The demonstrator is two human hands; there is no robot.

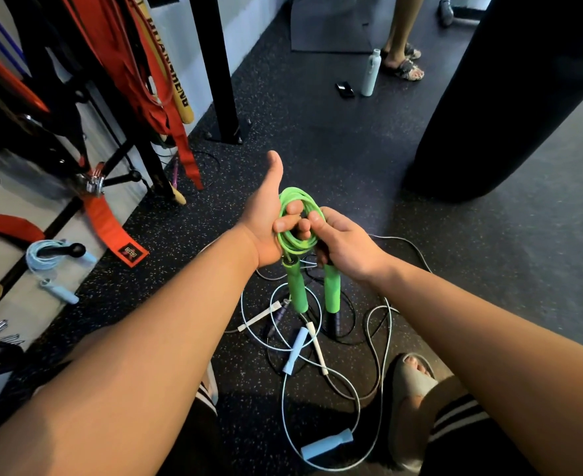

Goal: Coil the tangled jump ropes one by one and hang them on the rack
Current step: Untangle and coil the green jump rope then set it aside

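Observation:
A bright green jump rope (pixel 295 235) is wound into a small coil, its two green foam handles (pixel 314 286) hanging side by side below. My left hand (pixel 266 218) has its fingers through the coil, thumb raised. My right hand (pixel 341 242) pinches the coil from the right. On the speckled floor beneath lies a tangle of ropes (pixel 317 345): white, purple, black and a light blue one with a handle (pixel 327 443) near my foot. A coiled light blue rope (pixel 48 261) hangs on a black peg of the wall rack (pixel 121 156) at left.
Red belts (pixel 135 63) and black straps hang from the rack. A black steel post (pixel 223 80) is bolted to the floor behind. A black punching bag (pixel 509 91) hangs at right. Another person's sandalled feet, a bottle (pixel 370 73) and a phone are at the back.

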